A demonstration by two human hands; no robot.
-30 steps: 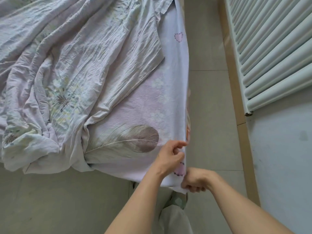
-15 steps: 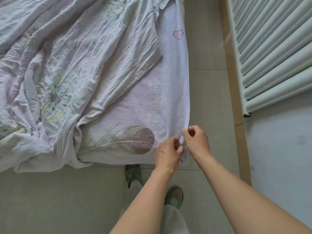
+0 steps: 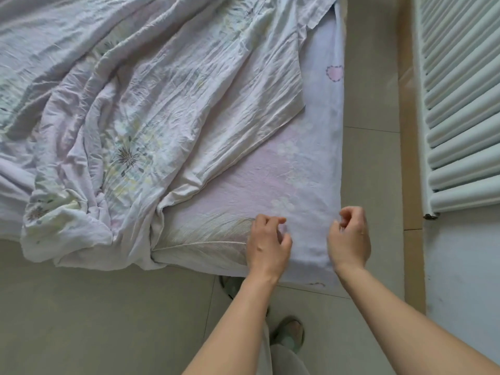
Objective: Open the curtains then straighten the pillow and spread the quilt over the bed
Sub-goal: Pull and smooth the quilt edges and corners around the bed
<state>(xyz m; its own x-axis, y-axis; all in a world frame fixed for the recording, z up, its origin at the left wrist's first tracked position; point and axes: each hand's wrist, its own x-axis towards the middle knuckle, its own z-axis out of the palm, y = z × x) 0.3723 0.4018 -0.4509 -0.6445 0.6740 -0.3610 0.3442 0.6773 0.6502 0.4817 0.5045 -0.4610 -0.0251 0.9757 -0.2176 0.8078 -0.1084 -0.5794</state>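
Note:
The crumpled floral quilt [image 3: 151, 109] lies bunched across the left and middle of the bed, and one corner hangs over the near edge. A lilac bed sheet [image 3: 305, 169] with a feather print and a pink heart is bare at the near right corner. Over that corner, just right of the feather print, my left hand [image 3: 267, 244] hovers with fingers loosely curled and apart, holding nothing. At the sheet's right edge my right hand [image 3: 350, 239] has its fingers curled; I cannot tell whether they pinch the cloth. No pillow or curtain is in view.
A white ribbed radiator [image 3: 460, 104] hangs on the wall at the right, with a narrow strip of tiled floor [image 3: 370, 158] between it and the bed. My feet in green slippers [image 3: 289, 334] stand on the floor at the bed's near edge.
Both hands have left the sheet's corner, where they were together gripping it, and have moved up and apart over the sheet. The corner now lies flat over the bed's edge.

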